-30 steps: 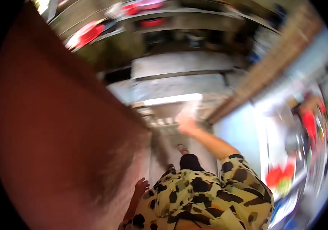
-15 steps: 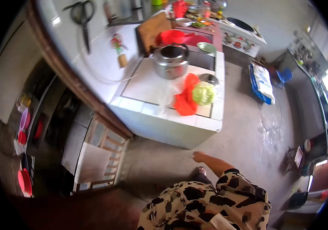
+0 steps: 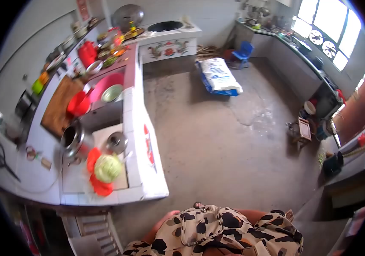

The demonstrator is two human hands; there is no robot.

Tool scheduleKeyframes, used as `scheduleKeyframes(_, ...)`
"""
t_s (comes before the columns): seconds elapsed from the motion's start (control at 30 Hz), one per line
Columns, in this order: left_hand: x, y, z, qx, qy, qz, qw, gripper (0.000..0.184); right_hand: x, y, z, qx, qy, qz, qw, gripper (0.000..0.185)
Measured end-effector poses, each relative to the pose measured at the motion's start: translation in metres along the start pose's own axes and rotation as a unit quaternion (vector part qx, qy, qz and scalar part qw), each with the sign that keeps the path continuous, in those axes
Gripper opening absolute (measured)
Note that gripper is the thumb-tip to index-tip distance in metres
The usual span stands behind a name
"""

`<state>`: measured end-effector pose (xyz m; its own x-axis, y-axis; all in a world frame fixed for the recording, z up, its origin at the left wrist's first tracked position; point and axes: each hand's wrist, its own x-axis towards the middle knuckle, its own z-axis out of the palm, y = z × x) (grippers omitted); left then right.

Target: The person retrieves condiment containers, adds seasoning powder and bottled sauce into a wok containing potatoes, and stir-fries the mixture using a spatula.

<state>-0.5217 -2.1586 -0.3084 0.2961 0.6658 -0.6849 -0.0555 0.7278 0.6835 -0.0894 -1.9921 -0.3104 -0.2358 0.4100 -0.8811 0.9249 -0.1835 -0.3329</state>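
My left hand (image 3: 172,213) hangs low in front of my body, partly hidden by my spotted shirt (image 3: 203,226). Its fingers are too small and blurred to read. Of my right side, only a strip of arm (image 3: 253,214) shows behind the shirt; the hand is out of sight. Nearest to my left hand is the tiled counter corner, with a pale green cabbage (image 3: 108,168) lying on a red plastic bag (image 3: 101,186). A metal kettle (image 3: 79,138) stands behind them without its lid, and a round lid (image 3: 117,142) lies beside it.
A sink holds red basins (image 3: 105,85) and a green bowl (image 3: 112,93). A wooden board (image 3: 60,104) leans nearby. A white and blue sack (image 3: 218,76) lies on the floor, near a blue chair (image 3: 244,51). A small stool (image 3: 304,129) stands at right; a wooden chair (image 3: 99,232) is at lower left.
My view has swung right, so the counter now sits at left and more floor shows. My right hand, stretched forward before, has dropped out of sight. My left hand now shows.
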Motion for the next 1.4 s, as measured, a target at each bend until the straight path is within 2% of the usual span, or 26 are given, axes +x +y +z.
scheduleKeyframes(0.1,0.056,0.100,0.014,0.078,-0.068,0.019,0.994,0.052,0.010,0.016,-0.041,0.081,0.011,0.027,0.996,0.050)
scheduleKeyframes(0.17,0.058,0.182,0.025,0.239,-0.071,-0.006,0.969,0.051,0.017,0.016,-0.068,0.109,0.006,0.037,0.993,0.050)
scheduleKeyframes(0.23,0.069,0.222,0.026,0.179,-0.048,-0.021,0.982,0.053,0.036,0.003,-0.094,0.120,-0.003,0.037,0.992,0.049)
scheduleKeyframes(0.3,0.112,0.230,0.004,0.236,-0.053,0.028,0.970,0.051,0.056,-0.014,-0.123,0.117,-0.015,0.026,0.993,0.049)
scheduleKeyframes(0.4,0.139,0.290,-0.005,0.200,-0.044,0.038,0.978,0.049,0.088,-0.056,-0.175,0.092,-0.031,-0.009,0.995,0.048)
scheduleKeyframes(0.5,0.201,0.318,-0.035,0.104,-0.019,0.045,0.993,0.046,0.114,-0.109,-0.239,0.052,-0.042,-0.052,0.996,0.048)
scheduleKeyframes(0.53,0.199,0.356,-0.040,0.143,0.001,0.066,0.987,0.045,0.121,-0.132,-0.261,0.039,-0.043,-0.070,0.996,0.047)
scheduleKeyframes(0.63,0.264,0.372,-0.083,0.148,0.031,0.148,0.977,0.044,0.141,-0.194,-0.322,-0.012,-0.043,-0.116,0.992,0.047)
scheduleKeyframes(0.67,0.287,0.373,-0.096,0.127,0.047,0.165,0.977,0.045,0.145,-0.208,-0.344,-0.034,-0.035,-0.140,0.989,0.046)
scheduleKeyframes(0.7,0.285,0.387,-0.101,0.125,0.050,0.136,0.982,0.045,0.151,-0.232,-0.368,-0.050,-0.028,-0.161,0.985,0.046)
scheduleKeyframes(0.73,0.273,0.432,-0.106,0.125,0.053,0.108,0.985,0.046,0.164,-0.251,-0.388,-0.047,-0.010,-0.189,0.981,0.046)
scheduleKeyframes(0.77,0.273,0.469,-0.114,0.127,0.055,0.082,0.987,0.046,0.195,-0.245,-0.406,-0.075,0.083,-0.304,0.946,0.038)
scheduleKeyframes(0.8,0.285,0.488,-0.127,0.134,0.067,0.098,0.984,0.046,0.214,-0.245,-0.423,0.217,-0.006,-0.210,0.953,0.033)
scheduleKeyframes(0.9,0.318,0.536,-0.161,0.175,0.122,0.142,0.967,0.046,0.222,-0.273,-0.484,0.350,0.018,-0.085,0.933,0.029)
scheduleKeyframes(0.97,0.329,0.581,-0.180,0.233,0.183,0.174,0.939,0.047,0.269,-0.248,-0.524,0.386,-0.064,-0.001,0.920,0.026)
scheduleKeyframes(1.0,0.335,0.600,-0.188,0.244,0.213,0.152,0.934,0.045,0.293,-0.242,-0.546,0.399,-0.104,0.041,0.910,0.025)
scheduleKeyframes(1.1,0.371,0.624,-0.222,0.306,0.291,0.140,0.896,0.044,0.332,-0.271,-0.629,0.325,-0.101,-0.006,0.940,0.023)
scheduleKeyframes(1.17,0.385,0.628,-0.235,0.264,0.362,0.115,0.886,0.035,0.343,-0.289,-0.689,0.277,-0.094,-0.034,0.956,0.022)
scheduleKeyframes(1.23,0.417,0.604,-0.271,0.399,0.367,0.007,0.840,0.026,0.356,-0.312,-0.741,0.238,-0.086,-0.063,0.965,0.022)
scheduleKeyframes(1.3,0.424,0.573,-0.294,0.393,0.282,-0.063,0.873,0.032,0.380,-0.345,-0.793,0.262,-0.023,-0.002,0.965,0.020)
scheduleKeyframes(1.33,0.432,0.537,-0.306,0.419,0.279,-0.051,0.863,0.033,0.388,-0.363,-0.819,0.272,0.008,0.031,0.962,0.020)
scheduleKeyframes(1.4,0.435,0.518,-0.308,0.411,0.311,-0.095,0.851,0.034,0.408,-0.391,-0.869,0.244,0.000,0.019,0.969,0.020)
